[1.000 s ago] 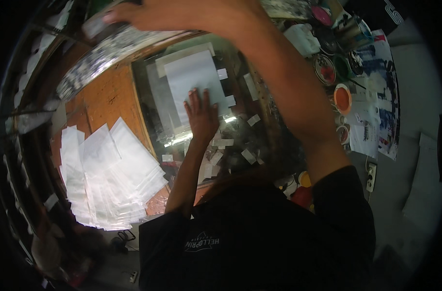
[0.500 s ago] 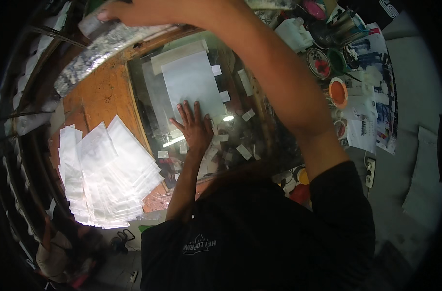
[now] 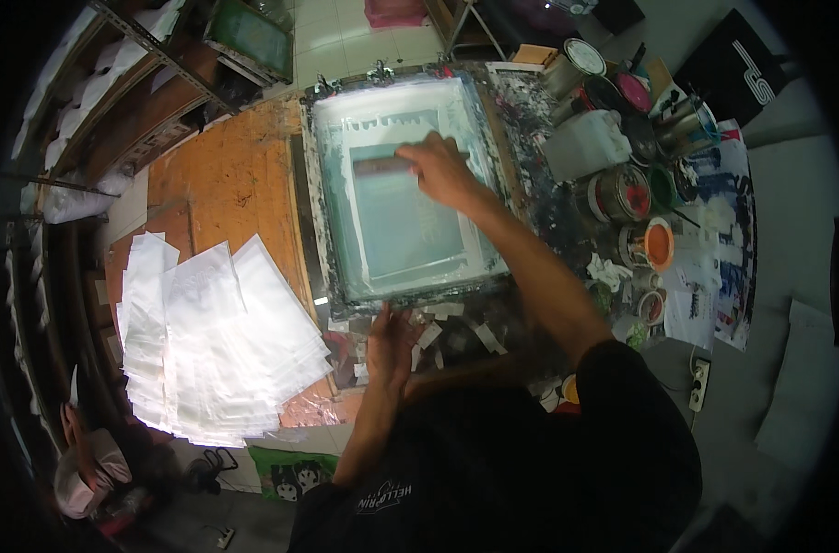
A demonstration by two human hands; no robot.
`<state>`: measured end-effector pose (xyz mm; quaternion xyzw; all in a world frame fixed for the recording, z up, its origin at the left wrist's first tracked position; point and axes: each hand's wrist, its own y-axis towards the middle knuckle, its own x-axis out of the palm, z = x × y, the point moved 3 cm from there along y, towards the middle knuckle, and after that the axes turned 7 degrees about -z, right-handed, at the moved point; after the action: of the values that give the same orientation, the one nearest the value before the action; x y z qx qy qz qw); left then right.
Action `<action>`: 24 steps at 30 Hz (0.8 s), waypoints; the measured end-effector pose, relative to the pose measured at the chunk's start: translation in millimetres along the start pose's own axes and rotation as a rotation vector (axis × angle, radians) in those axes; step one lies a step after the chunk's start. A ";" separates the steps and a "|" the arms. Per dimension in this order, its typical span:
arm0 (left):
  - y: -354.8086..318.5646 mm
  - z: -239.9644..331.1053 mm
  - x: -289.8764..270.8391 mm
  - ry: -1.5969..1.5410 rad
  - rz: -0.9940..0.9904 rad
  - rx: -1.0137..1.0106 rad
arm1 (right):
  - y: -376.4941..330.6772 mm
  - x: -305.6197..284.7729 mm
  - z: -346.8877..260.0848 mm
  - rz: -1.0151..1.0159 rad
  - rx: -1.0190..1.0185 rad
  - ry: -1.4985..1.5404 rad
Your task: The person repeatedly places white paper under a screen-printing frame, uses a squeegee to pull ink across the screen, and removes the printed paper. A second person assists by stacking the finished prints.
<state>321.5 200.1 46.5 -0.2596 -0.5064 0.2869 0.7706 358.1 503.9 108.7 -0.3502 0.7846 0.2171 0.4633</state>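
A screen printing frame (image 3: 320,198) with pale green mesh and smeared white edges lies over the work surface before me. My right hand (image 3: 445,173) is closed round a dark squeegee (image 3: 379,166), which rests across the upper part of the mesh. At the frame's near edge is my left hand (image 3: 392,348), its fingers curled up against the rim and their tips partly hidden there. The white sheet seen earlier on the glass is now covered by the frame. Left of it, white sheets (image 3: 221,341) lie fanned out in an overlapping pile.
Ink cans, among them an orange one (image 3: 657,241), and a white plastic jug (image 3: 585,146) crowd the right side. Bare wooden tabletop (image 3: 226,184) shows at the left. Small pieces of tape (image 3: 491,339) stick near the front edge. Metal shelving (image 3: 152,55) stands far left.
The frame, raised in my right hand before, has come down over the glass and sheet. My right hand now has the squeegee. My left hand has left the sheet for the frame's near edge.
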 end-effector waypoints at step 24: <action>23.3 -7.7 -29.1 0.013 0.008 -0.019 | -167.2 85.1 -71.4 0.009 -0.073 -0.157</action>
<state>315.1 195.1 9.4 -0.2710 -0.5029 0.2834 0.7703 414.8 316.3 65.2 -0.3452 0.7389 0.2746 0.5094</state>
